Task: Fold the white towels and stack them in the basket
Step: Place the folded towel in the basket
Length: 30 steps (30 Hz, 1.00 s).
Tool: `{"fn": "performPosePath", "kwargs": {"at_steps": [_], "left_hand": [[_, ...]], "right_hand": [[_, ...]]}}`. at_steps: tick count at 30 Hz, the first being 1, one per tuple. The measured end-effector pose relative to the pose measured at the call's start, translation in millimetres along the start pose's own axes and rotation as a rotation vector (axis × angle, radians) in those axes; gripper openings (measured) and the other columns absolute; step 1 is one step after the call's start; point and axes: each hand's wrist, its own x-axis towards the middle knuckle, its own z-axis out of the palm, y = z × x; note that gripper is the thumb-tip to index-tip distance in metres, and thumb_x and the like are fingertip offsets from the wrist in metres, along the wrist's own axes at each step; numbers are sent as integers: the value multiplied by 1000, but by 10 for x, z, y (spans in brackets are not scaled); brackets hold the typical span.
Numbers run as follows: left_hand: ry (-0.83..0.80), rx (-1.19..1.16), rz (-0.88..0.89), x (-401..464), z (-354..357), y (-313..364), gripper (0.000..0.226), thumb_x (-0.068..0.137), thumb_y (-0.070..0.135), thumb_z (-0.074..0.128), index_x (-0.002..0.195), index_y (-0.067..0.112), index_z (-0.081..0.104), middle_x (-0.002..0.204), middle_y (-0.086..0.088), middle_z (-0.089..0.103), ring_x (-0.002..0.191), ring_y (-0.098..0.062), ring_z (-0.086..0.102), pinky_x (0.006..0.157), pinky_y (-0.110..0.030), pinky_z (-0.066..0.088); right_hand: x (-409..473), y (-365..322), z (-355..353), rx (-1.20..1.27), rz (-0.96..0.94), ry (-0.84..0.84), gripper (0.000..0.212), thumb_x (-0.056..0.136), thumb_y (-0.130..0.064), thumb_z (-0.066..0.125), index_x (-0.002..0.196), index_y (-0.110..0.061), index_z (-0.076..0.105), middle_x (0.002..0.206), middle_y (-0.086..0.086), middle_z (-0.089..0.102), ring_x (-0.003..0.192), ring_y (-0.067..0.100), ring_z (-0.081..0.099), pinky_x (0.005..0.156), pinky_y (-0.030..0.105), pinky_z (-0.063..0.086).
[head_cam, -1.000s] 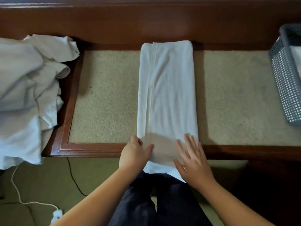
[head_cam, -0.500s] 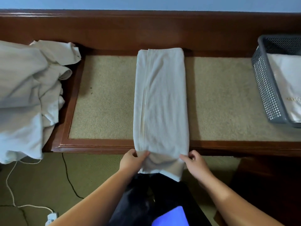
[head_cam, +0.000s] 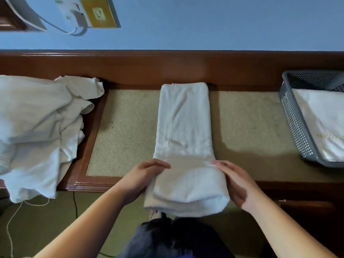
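White terry, thick and soft: the towel (head_cam: 183, 131) lies as a long folded strip down the middle of the bench (head_cam: 128, 131), its near end lifted off the front edge and curling back over itself. The left hand (head_cam: 141, 175) grips that near end from its left side, thumb on top and fingers tucked under the roll. The right hand (head_cam: 236, 181) holds the right side, fingers curved over the upper layer and palm against the bulging edge. Both hands are closed round cloth, not spread flat.

The towel looks light for its bulk and wholly limp. It will sag wherever it is unsupported, and its layers may slide on one another, so the stacked hems along its left side could creep out of line as the end is carried forward. Holding at the two near corners, as now, seems the best way to keep the fold square; a one-handed hold in the middle would probably let the sides droop. Nothing here is fragile or slippery, and the bench's coarse beige inlay should hold the far half still.

Left of the towel, over the bench's end, a heap (head_cam: 37, 131) of unfolded white cloth waits. Right of the towel stands the grey basket (head_cam: 296, 127), with a folded white piece already lying inside. Beyond the towel's far end runs the bench's wooden back rail, then a blue wall.
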Motion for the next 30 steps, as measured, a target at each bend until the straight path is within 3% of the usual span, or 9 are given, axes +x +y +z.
{"fn": "performPosePath", "kwargs": {"at_steps": [2, 5, 10, 16, 19, 21, 25, 28, 30], "left_hand": [[-98, -91, -9, 49, -113, 198, 47, 93, 3, 38, 120, 11, 75, 126, -16, 71, 111, -35, 69, 87, -37, 55], [-253, -82, 38, 165, -317, 489, 70, 71, 3, 39, 135, 11, 67, 141, -18, 62, 132, -44, 53, 103, -43, 50], [-447, 99, 129, 411, -470, 923, 87, 76, -35, 34, 146, 12, 57, 147, -11, 59, 138, -30, 55, 115, -47, 46], [-203, 226, 285, 875, -487, 1263, 51, 84, -11, 78, 128, 13, 70, 128, -7, 73, 119, -27, 69, 100, -37, 57], [0, 274, 316, 1261, -496, 1533, 30, 89, -5, 75, 115, 11, 76, 108, -10, 78, 102, -28, 75, 84, -36, 62], [100, 200, 286, 1597, -499, 1694, 16, 98, 7, 67, 113, 2, 72, 98, -17, 79, 91, -33, 77, 86, -51, 62], [207, 41, 160, 2397, -522, 1961, 47, 96, 52, 69, 102, 6, 67, 81, -16, 77, 65, -26, 74, 70, -38, 55], [265, 3, 68, 2968, -504, 1921, 44, 97, 53, 67, 99, 9, 65, 69, -11, 73, 51, -18, 67, 47, -23, 44], [282, -2, 10, 3191, -489, 1787, 43, 99, 52, 65, 96, 9, 64, 64, -9, 71, 45, -18, 61, 44, -21, 40]], "right_hand": [[90, -164, -37, 155, 1, -23, 30, 105, -11, 50, 117, -9, 77, 119, 19, 74, 101, 37, 74, 91, 55, 59], [227, -408, -90, 199, -41, -77, 46, 94, 8, 41, 119, -7, 77, 117, 22, 73, 89, 35, 71, 69, 44, 65], [511, -779, -39, 6, -200, -179, 58, 86, 17, 57, 134, -15, 65, 125, 10, 74, 105, 39, 70, 70, 48, 65], [1021, -1205, 189, -220, -281, 25, 31, 97, 5, 63, 116, -17, 73, 98, 13, 80, 73, 35, 73, 60, 44, 61], [1443, -1491, 298, -223, -318, 108, 14, 102, -5, 62, 110, -9, 72, 76, 14, 76, 53, 26, 65, 47, 33, 51], [1737, -1693, 372, -245, -345, 150, 10, 101, -12, 65, 105, -4, 70, 63, 12, 68, 45, 22, 58, 44, 29, 44], [2414, -2005, 474, -315, -323, 196, 38, 98, -37, 71, 90, 0, 65, 59, 7, 54, 50, 22, 52, 45, 30, 40], [2970, -1989, 506, -315, -196, 248, 36, 101, -42, 66, 96, -6, 68, 57, 5, 52, 49, 20, 49, 45, 28, 39], [3222, -1904, 510, -309, -95, 289, 32, 103, -44, 61, 94, -14, 65, 56, 4, 51, 45, 18, 47, 43, 25, 39]]}}
